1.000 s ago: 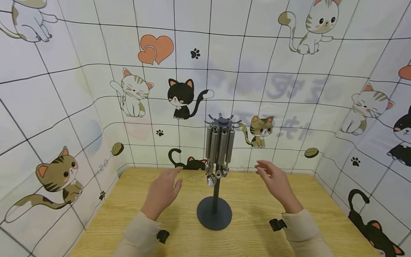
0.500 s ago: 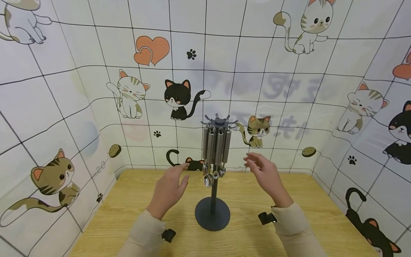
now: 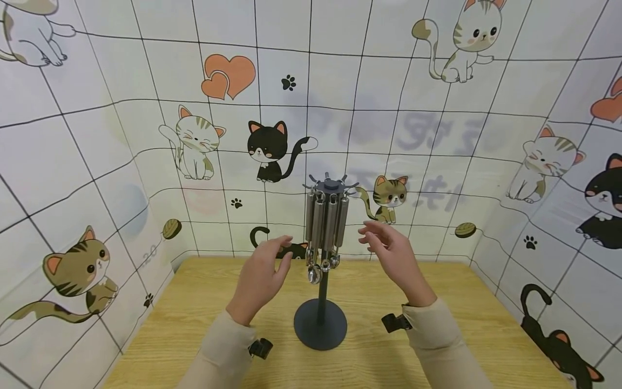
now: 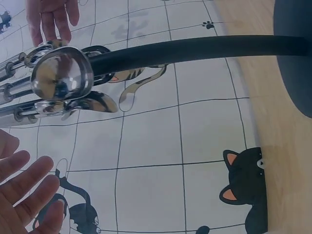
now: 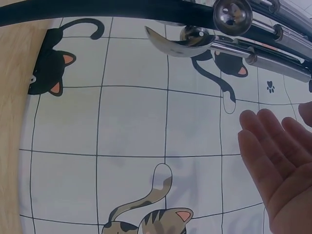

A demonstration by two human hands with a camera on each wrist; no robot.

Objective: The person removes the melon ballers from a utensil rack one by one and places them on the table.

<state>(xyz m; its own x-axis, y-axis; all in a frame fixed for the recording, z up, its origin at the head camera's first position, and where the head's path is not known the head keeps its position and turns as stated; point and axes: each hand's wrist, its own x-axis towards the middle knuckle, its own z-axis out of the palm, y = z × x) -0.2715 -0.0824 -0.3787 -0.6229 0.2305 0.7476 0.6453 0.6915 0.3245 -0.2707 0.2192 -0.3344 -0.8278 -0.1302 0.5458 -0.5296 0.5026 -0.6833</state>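
Observation:
A dark grey stand (image 3: 322, 292) with a round base rises at the middle of the table. From the hooked top (image 3: 332, 186) hang several metal spoons, handles up and shiny bowls down; one bowl (image 4: 62, 73) fills much of the left wrist view's upper left. My left hand (image 3: 259, 278) is raised to the left of the spoons, fingers relaxed and holding nothing. On the other side, my right hand (image 3: 396, 259) hovers with loosely bent fingers, a gap between it and the handles. In the right wrist view, a pointed spoon bowl (image 5: 178, 46) hangs above the fingers.
The wooden table (image 3: 194, 346) reaches to a white back wall (image 3: 335, 124) with a grid and printed cats. Side walls (image 3: 549, 232) with the same print enclose it left and right. A small black camera (image 3: 261, 348) sits at each wrist.
Both hands have moved inward toward the hanging spoons, the right one also rising. The view has shifted slightly; the stand keeps its place on the table.

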